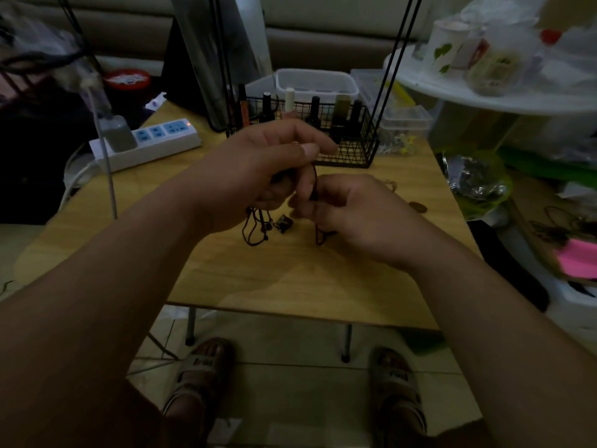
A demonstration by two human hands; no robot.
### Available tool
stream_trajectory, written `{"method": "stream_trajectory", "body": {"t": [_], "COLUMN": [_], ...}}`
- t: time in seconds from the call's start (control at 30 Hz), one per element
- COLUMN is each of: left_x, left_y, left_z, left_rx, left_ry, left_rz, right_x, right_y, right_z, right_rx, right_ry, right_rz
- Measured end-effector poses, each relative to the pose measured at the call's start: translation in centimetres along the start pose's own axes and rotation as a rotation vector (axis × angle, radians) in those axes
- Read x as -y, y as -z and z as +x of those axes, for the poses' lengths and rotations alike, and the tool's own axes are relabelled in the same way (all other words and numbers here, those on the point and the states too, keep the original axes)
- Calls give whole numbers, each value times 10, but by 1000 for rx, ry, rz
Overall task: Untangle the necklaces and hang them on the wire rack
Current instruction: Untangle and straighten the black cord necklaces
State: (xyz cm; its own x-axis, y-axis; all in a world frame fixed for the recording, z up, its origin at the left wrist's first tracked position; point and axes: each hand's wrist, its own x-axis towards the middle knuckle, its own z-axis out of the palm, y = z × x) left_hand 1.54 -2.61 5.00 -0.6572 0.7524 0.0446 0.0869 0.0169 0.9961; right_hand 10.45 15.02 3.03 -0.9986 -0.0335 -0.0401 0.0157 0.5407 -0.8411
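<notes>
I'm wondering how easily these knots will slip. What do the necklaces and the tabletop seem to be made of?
The necklaces: thin dark cord, matte, likely braided or waxed string. It shows no metallic glint, and there are small knots or beads along it. The tabletop: pale wood-grain board, smooth with a slight sheen, probably laminate, though the dim light leaves that open.

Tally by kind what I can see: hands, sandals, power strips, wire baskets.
Hands: 2 (left hand, right hand, both pinching black necklace cord)
Sandals: 2 (left sandal, right sandal)
Power strip: 1
Wire basket: 1
Total: 6
</notes>
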Motion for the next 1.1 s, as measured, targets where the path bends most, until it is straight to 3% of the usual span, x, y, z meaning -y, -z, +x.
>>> {"method": "stream_trajectory", "body": {"t": [0.27,0.6,0.87,1.1], "left_x": [3,5,3,7], "left_y": [19,27,22,22], "left_z": [-10,-24,-24,-17], "left_rx": [-71,-56,-68,-156], "left_ry": [87,142,194,173], "left_rz": [39,103,306,226], "right_x": [-4,-14,-14,-15], "right_y": [38,52,57,58], "right_z": [-2,-4,-8,-9], "right_rx": [-169,-264,-388,-490], "right_ry": [-119,-151,-139,-141], "right_rz": [703,726,799,906]}}
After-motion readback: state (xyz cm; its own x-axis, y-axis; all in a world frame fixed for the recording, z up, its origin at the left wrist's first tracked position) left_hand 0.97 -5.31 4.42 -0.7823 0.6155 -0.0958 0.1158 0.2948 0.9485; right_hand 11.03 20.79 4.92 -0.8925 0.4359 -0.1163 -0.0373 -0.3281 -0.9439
